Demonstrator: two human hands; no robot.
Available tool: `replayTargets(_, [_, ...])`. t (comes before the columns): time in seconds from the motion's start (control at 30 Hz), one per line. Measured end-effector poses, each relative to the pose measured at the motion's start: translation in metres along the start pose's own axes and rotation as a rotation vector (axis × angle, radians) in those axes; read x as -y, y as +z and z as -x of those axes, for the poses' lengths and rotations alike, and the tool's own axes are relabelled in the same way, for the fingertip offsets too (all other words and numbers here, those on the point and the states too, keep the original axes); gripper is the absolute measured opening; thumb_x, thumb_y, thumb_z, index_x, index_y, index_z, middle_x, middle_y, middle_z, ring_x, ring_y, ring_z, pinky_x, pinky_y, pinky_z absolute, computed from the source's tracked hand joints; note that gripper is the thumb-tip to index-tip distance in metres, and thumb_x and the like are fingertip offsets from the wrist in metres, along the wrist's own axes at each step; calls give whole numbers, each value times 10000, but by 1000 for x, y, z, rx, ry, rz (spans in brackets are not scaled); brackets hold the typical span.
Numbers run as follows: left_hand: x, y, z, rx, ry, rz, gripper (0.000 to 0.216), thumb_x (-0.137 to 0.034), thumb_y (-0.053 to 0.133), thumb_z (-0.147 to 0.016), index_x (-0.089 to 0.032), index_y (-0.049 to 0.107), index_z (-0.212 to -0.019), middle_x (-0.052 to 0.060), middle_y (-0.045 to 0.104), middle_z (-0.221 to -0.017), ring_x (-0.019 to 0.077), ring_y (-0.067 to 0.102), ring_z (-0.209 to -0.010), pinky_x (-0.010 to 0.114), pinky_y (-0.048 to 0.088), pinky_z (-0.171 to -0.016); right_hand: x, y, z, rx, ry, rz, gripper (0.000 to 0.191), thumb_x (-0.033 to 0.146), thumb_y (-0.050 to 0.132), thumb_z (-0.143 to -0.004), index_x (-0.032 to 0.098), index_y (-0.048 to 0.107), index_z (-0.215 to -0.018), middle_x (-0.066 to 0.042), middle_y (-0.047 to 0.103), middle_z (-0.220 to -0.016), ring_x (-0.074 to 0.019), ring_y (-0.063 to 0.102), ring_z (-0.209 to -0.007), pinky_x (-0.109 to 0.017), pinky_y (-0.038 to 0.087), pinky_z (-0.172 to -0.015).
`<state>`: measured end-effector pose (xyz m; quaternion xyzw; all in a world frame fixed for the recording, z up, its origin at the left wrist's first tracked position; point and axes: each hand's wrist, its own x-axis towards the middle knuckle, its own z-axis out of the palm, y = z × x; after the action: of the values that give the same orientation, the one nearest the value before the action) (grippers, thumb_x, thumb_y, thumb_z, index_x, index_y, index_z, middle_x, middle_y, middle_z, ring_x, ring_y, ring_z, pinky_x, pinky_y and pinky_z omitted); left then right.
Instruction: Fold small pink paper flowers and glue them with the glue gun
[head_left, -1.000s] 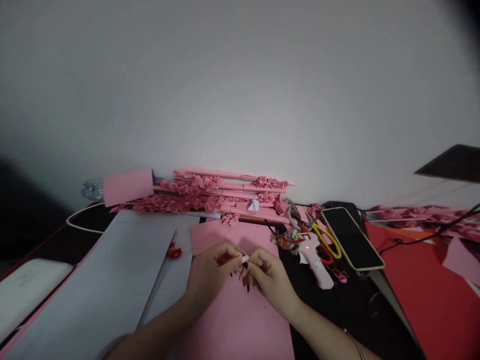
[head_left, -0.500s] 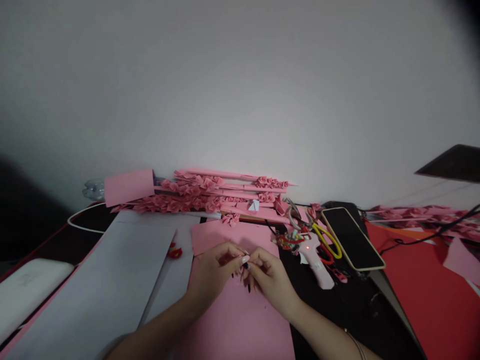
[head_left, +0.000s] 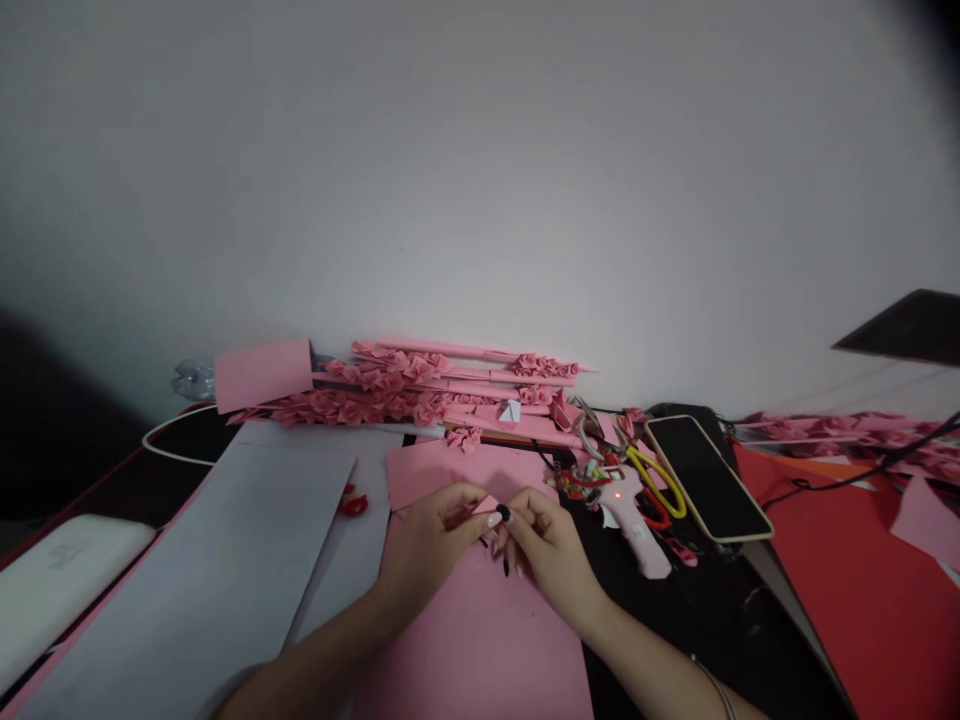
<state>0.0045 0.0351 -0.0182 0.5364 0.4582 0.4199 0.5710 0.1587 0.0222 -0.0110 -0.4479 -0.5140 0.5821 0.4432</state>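
Note:
Both hands meet over a large pink paper sheet (head_left: 480, 640). Between their fingertips is a small piece of pink paper (head_left: 485, 504), mostly hidden by the fingers. My left hand (head_left: 431, 535) pinches it from the left, thumb on top. From the other side my right hand (head_left: 551, 555) grips it, its dark-nailed thumb against the left thumb's tip. Just beyond the hands lies a small folded pink paper flower (head_left: 464, 438).
Pink paper flower stems (head_left: 390, 405) lie along the wall. To the right are a glue gun (head_left: 634, 525) with a red light, yellow-handled pliers (head_left: 660, 480), a phone (head_left: 707, 478) and red paper (head_left: 847, 590). White sheets (head_left: 202, 560) and a white power bank (head_left: 67, 580) are left.
My fingers have shifted slightly, and a corner of the pink paper now shows above the thumbs. The right thumb has moved up toward the left thumb's tip.

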Motion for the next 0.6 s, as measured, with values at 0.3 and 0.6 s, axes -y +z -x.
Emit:
replayTargets(0.3, [-1,-3,3,-1,-3,-101,125,-266,619,-766,-188,703,-816,34,720,-742,208,685,-751,284,534,-711,-2,-3,0,-18,-12,15,381,498,584,-850,183,492,-656,46,549,-509,-56,381,-342,-195,274,-384])
replayTargets(0.6, [-6,0,3,-66,63,-103,222,-210,675,-712,-220,507,-857,-16,675,-751,164,667,-747,226,480,-668,-7,-8,-4,-112,-13,17,374,463,588,-856,181,507,-624,55,497,-466,-53,308,-339,-199,205,-358])
